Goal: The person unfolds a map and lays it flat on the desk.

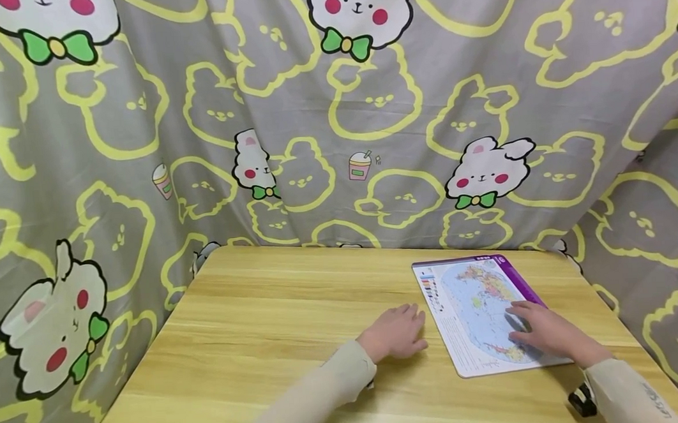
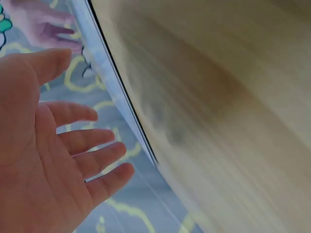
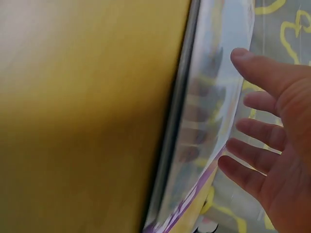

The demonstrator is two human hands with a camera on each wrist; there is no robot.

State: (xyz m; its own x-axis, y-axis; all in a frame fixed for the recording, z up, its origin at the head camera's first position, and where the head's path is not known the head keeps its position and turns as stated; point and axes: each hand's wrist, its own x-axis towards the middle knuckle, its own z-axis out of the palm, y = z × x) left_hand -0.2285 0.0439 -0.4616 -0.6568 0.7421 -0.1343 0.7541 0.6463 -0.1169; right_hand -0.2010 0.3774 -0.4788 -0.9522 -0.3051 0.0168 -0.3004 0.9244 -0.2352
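A flat, glossy board printed with a world map lies on the wooden table, with a purple band along its far right edge. Over its right part is my right hand, fingers spread. The right wrist view shows those fingers apart from the glossy surface, which reflects them. My left hand hovers over the wood just left of the board. Its fingers are loosely extended in the left wrist view and hold nothing, with the board's thin edge beyond them.
Wooden table extends to the left and in front of the board. A grey curtain with yellow outlines and rabbit prints hangs behind the table and along both sides. A dark strap sits at the right wrist.
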